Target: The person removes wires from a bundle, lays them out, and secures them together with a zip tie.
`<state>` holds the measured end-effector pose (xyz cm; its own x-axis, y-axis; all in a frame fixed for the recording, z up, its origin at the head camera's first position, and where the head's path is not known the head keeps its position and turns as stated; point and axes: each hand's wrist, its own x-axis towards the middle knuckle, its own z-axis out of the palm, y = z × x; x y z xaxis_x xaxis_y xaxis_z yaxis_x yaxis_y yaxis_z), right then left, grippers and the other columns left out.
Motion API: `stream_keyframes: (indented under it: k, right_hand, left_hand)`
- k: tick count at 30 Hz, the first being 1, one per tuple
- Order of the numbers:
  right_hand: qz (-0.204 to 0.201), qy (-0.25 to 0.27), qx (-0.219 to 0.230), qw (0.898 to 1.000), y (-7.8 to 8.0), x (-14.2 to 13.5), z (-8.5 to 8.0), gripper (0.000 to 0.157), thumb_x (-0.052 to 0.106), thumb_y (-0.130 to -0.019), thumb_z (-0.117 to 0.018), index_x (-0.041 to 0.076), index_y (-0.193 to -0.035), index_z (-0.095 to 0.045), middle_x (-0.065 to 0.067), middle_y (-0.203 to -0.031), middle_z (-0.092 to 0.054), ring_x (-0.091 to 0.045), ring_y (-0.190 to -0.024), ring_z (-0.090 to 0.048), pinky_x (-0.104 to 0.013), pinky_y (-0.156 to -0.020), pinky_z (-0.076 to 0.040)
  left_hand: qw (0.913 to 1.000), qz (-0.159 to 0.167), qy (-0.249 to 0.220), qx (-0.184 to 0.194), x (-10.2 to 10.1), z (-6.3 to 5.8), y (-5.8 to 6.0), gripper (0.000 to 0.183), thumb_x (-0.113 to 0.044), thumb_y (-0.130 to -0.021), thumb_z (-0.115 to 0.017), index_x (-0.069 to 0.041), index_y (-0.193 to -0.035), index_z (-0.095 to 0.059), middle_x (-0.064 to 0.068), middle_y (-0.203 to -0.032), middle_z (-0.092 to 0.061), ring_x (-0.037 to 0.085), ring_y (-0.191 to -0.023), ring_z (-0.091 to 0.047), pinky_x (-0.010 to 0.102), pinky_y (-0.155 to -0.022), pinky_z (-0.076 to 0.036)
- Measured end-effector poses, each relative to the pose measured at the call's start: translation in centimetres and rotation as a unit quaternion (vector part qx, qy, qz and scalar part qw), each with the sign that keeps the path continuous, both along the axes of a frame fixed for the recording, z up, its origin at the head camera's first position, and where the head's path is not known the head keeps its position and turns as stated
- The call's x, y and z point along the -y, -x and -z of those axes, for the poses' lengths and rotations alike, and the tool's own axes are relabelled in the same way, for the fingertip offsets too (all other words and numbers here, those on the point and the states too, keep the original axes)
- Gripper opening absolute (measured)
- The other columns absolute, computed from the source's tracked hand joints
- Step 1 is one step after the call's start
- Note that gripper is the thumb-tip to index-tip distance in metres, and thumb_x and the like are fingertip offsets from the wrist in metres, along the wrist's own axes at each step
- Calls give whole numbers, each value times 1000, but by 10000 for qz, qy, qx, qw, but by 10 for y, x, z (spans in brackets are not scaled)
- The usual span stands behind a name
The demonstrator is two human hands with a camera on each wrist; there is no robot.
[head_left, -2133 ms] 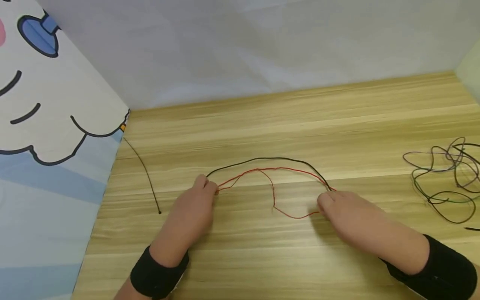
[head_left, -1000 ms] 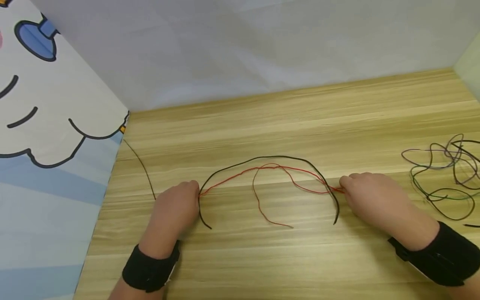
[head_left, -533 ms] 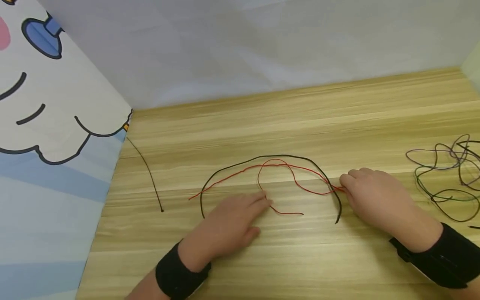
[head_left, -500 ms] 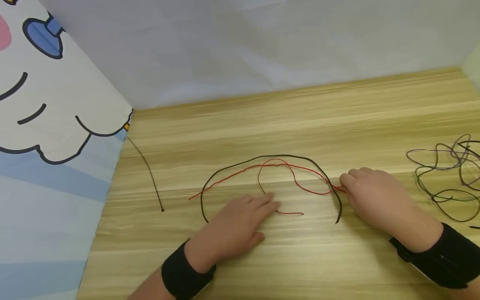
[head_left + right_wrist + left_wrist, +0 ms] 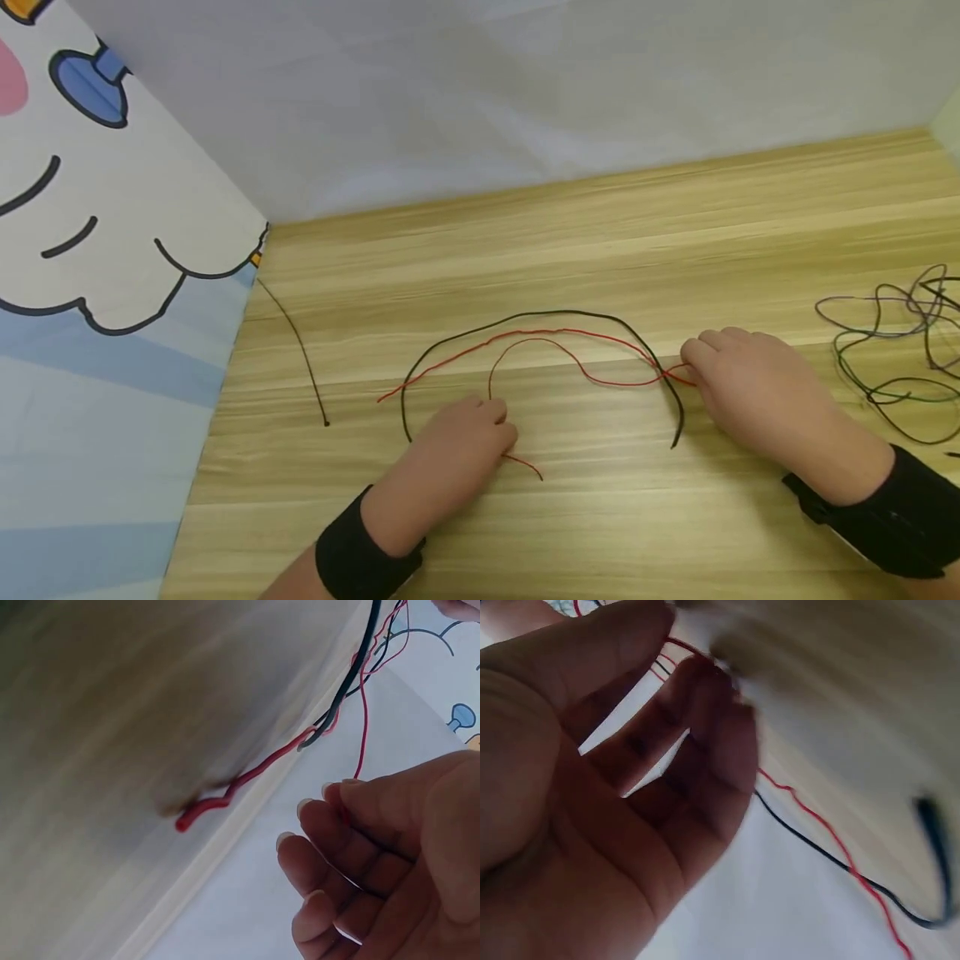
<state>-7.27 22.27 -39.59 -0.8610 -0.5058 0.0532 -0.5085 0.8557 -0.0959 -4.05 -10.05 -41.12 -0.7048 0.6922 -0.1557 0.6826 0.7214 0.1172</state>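
My left hand (image 5: 461, 446) pinches a thin red cord (image 5: 534, 339) between thumb and curled fingers, low over the table. A short tail of it sticks out on the right side of the hand. My right hand (image 5: 757, 392) holds the thin cord's other end between thumb and index finger, as the right wrist view shows. A thicker red cord (image 5: 450, 357) lies in a shallow arc, its end (image 5: 182, 823) loose on the table beside the right hand. Around it arches a black cord (image 5: 566, 312), crossing the red one at both sides. The black cord's left end is hidden behind my left hand.
A tangle of dark, purple and green cords (image 5: 873, 392) lies at the right edge. On the left a thin dark cord (image 5: 298, 340) stretches along the wooden table (image 5: 570, 250). A grey-white wall (image 5: 525, 100) stands behind, a cartoon-printed panel (image 5: 112, 200) at left.
Both hands have let go of the black cord. My left hand released the thicker red cord, reached over to the thin red one with fingers spread, then pinched it and drew it left and nearer.
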Motion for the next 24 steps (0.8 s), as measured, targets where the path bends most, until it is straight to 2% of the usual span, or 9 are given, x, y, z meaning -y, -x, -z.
stream_keyframes:
  k: [6, 8, 11, 14, 17, 19, 20, 21, 24]
  right_hand:
    - [145, -59, -46, 9999, 0, -3, -2, 9, 8, -83, -68, 7, -77, -60, -4, -70, -60, -25, -66, -57, -42, -56, -49]
    - [236, -85, -37, 9997, 0, -4, -3, 9, 8, -83, -67, 7, -78, -60, -3, -69, -59, -23, -63, -56, -40, -54, -48]
    - [400, -28, -70, 9992, 0, -6, -5, 9, 8, -85, -64, 7, -76, -59, -2, -65, -55, -20, -58, -51, -38, -50, -46]
    - [561, 100, -173, 9982, 1, -8, -5, 11, 7, -85, -61, 7, -74, -58, -1, -62, -52, -17, -52, -46, -36, -44, -41]
    - [651, 204, -362, 9970, 2, -10, -4, 11, 6, -83, -61, 7, -73, -58, -2, -60, -52, -17, -50, -44, -35, -42, -40]
    - [680, 234, -437, 9965, 2, -11, -3, 10, 6, -82, -61, 6, -73, -58, -2, -60, -53, -16, -49, -44, -35, -41, -39]
    - [680, 228, -472, 9963, 3, -11, -3, 10, 6, -82, -61, 6, -72, -58, -2, -59, -52, -16, -49, -43, -34, -41, -39]
    - [688, 202, -480, 9963, 3, -11, -3, 11, 7, -82, -61, 7, -72, -58, -2, -58, -51, -16, -48, -42, -34, -41, -38]
    - [739, 92, -341, 9966, 3, -12, -2, 12, 7, -83, -62, 7, -72, -58, -1, -58, -50, -15, -48, -41, -33, -40, -37]
  left_hand:
    - [9942, -909, -543, 184, 24, -7, 5, 23, -20, -92, -58, -24, -70, -56, -6, -63, -44, 11, -55, -42, 28, -49, -40]
    - [9884, -1189, -841, 431, 38, -12, 7, 26, -17, -91, -54, -26, -67, -51, -8, -58, -45, 8, -52, -42, 26, -48, -38]
    - [9743, -1515, -1365, 953, 62, -19, 9, 23, -8, -85, -49, -26, -75, -59, -9, -64, -52, 7, -55, -44, 25, -53, -41]
    - [9489, -1761, -1944, 1754, 87, -23, 12, 29, 2, -81, -47, -15, -93, -67, -4, -79, -63, 8, -65, -53, 30, -60, -48]
    - [9092, -1964, -2559, 2635, 106, -23, 15, 35, 8, -83, -47, -5, -109, -66, 8, -94, -67, 14, -78, -61, 35, -66, -54]
    - [8872, -2075, -2842, 2984, 114, -21, 17, 35, 8, -88, -48, -1, -119, -62, 13, -103, -66, 17, -86, -63, 39, -71, -55]
    - [8855, -2136, -2888, 2949, 115, -19, 18, 34, 5, -90, -50, 0, -121, -61, 13, -105, -66, 17, -87, -63, 40, -72, -55]
    - [8895, -2213, -2872, 2782, 116, -17, 20, 32, 2, -91, -51, -1, -122, -61, 13, -106, -66, 17, -87, -63, 40, -72, -55]
    - [9167, -2586, -2425, 1845, 112, -9, 24, 26, -7, -94, -55, -7, -117, -66, 8, -104, -66, 14, -80, -62, 38, -67, -52]
